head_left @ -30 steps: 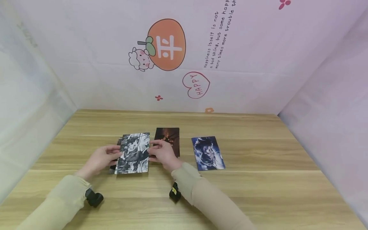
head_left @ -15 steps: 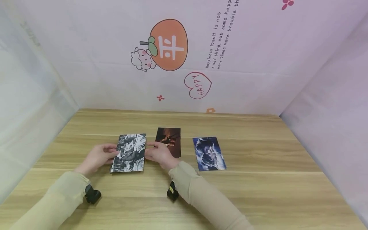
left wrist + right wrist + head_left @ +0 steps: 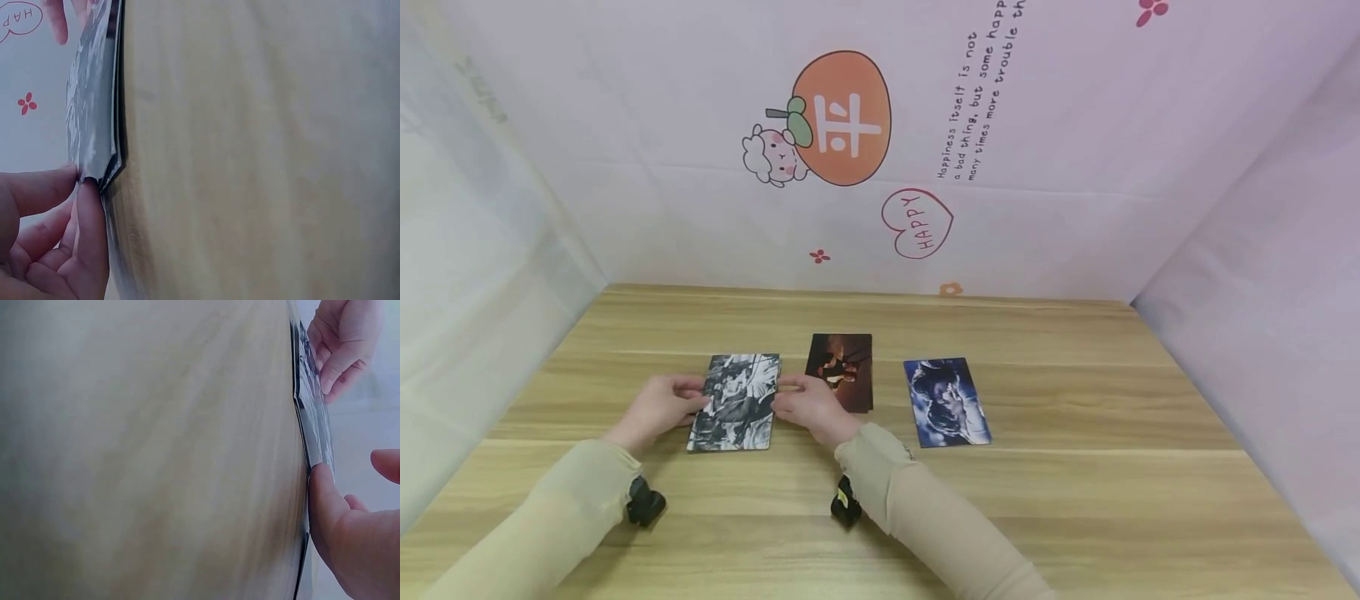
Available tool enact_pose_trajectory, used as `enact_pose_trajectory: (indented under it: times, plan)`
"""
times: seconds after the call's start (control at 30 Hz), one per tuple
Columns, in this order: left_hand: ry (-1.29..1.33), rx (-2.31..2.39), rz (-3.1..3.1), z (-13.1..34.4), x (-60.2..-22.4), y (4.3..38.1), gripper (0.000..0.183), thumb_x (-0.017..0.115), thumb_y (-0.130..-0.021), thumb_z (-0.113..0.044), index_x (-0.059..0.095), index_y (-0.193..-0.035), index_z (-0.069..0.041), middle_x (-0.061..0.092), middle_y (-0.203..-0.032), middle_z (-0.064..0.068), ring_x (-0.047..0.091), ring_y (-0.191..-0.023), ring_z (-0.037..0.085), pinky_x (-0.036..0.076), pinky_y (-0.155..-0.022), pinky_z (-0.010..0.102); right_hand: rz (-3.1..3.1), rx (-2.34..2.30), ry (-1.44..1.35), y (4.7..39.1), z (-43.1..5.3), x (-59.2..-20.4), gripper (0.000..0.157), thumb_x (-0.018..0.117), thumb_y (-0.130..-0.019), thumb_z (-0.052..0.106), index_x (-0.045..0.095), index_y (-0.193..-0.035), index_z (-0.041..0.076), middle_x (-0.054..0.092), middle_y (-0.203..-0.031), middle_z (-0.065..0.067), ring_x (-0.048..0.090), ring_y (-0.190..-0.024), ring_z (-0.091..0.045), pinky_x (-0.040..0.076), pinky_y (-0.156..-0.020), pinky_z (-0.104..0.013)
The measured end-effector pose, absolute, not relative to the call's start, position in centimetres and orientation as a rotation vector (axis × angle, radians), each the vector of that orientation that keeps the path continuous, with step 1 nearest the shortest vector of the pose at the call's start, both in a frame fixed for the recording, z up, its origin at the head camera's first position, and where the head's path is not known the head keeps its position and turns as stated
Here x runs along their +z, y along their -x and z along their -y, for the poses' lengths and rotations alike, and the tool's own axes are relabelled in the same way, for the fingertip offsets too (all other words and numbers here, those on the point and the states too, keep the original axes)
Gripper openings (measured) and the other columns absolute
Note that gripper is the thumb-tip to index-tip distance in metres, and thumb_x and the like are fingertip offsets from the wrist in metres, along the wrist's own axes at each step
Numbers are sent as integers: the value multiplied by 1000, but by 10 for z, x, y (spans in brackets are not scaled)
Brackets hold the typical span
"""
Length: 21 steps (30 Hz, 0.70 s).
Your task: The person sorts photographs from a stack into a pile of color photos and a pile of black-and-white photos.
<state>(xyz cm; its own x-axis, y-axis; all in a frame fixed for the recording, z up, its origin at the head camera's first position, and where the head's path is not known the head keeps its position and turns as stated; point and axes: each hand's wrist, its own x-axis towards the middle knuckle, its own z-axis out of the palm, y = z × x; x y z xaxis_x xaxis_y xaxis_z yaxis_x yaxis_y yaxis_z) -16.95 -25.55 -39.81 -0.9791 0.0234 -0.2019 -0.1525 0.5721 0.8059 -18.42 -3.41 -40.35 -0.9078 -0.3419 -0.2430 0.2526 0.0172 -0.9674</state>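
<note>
In the head view a black-and-white photo card (image 3: 734,403) lies on top of a small stack at the left of the table. My left hand (image 3: 662,407) pinches its left edge; in the left wrist view the thumb (image 3: 44,187) is above the edge and a finger below, with layered card edges visible. At the right edge is my right hand (image 3: 811,408). Its thumb (image 3: 325,494) touches the edge in the right wrist view, while a finger stands raised away from the card. Part of the right hand overlaps a dark brown picture card (image 3: 850,367).
A blue picture card (image 3: 947,402) lies farther right on the wood-grain table (image 3: 1112,500). Another card edge shows beneath the brown one. A printed white cloth wall (image 3: 700,233) rises behind the table's back edge, with cloth on both sides.
The black-and-white card has shifted slightly left and down, now covering the dark card that showed beneath it. Both hands moved with it; the right hand's fingers have shifted left along with its edge.
</note>
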Motion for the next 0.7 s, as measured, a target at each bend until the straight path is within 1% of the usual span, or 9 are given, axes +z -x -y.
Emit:
enact_pose_trajectory:
  times: [0.1,0.3,0.57,0.7]
  plan:
    - [108,1317,-2636,254,-396,170,47,61,-88,-2,44,-126,20,58,-111,34,65,-90,24,59,-76,32,-1907,-1921,69,184,34,-402,42,55,-87,-6,49,-129,-10,60,-115,-29,61,-108,-34,54,-92,-36]
    - [94,1222,-2680,253,-393,171,46,62,-87,-5,46,-123,20,59,-110,34,65,-92,30,59,-77,32,-1908,-1900,19,183,34,-400,42,57,-88,-3,50,-130,-7,59,-119,-24,60,-110,-32,53,-94,-35]
    - [49,1162,-2747,252,-391,170,44,63,-86,-4,50,-119,21,62,-104,33,65,-89,31,59,-74,34,-1906,-1905,21,182,33,-401,41,56,-88,-4,51,-129,-8,60,-116,-25,61,-109,-33,53,-94,-35]
    - [34,1161,-2753,253,-392,171,42,63,-85,-4,51,-118,20,63,-103,33,66,-87,29,59,-73,33,-1913,-1901,32,181,32,-401,41,57,-88,-3,51,-128,-8,60,-117,-25,61,-109,-33,53,-94,-36]
